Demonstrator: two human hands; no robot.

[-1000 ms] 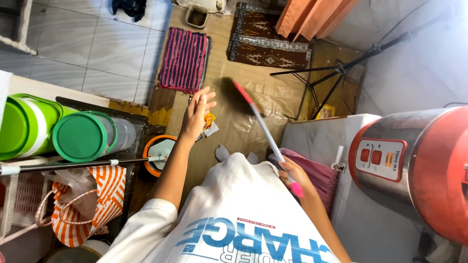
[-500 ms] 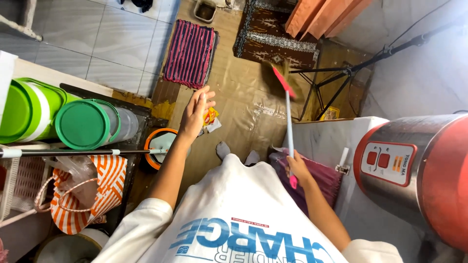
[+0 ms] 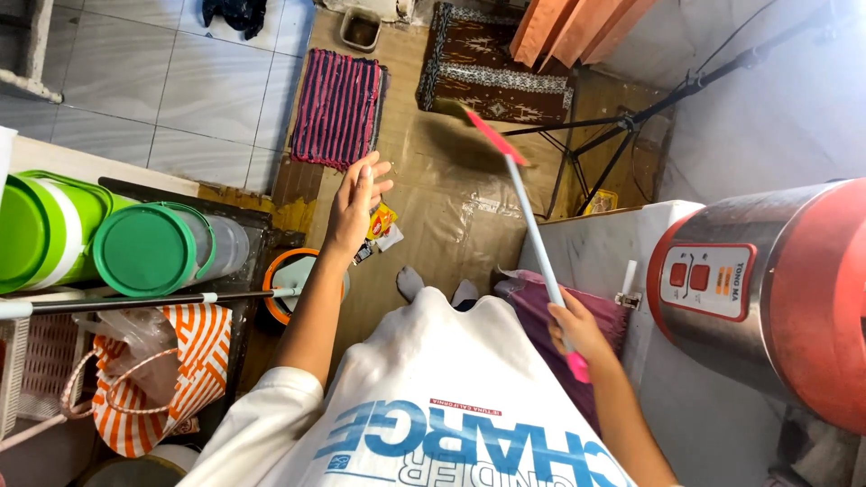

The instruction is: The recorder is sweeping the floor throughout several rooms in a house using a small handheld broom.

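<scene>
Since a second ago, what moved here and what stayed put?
The broom swung: its blurred head went from mid-floor toward the patterned rug. The right hand still grips its pink-tipped handle. The left hand stays raised and open, holding nothing. The green-lidded containers haven't moved.

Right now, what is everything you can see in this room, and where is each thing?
Broom: one, white stick, pink ends, gripped by right hand, head over the floor.
Striped mat: one, pink and dark, on floor.
Patterned rug: one, brown, beyond the mat.
Green-lidded jars: two, lying at left.
Orange striped bag: one, below the jars.
Wrappers: a few, yellow and white, on floor.
Tripod: one, black, at right.
Metal drum appliance: one, red and silver, far right.
Left hand: open, held out, holding nothing.
Right hand: on the stick.
</scene>
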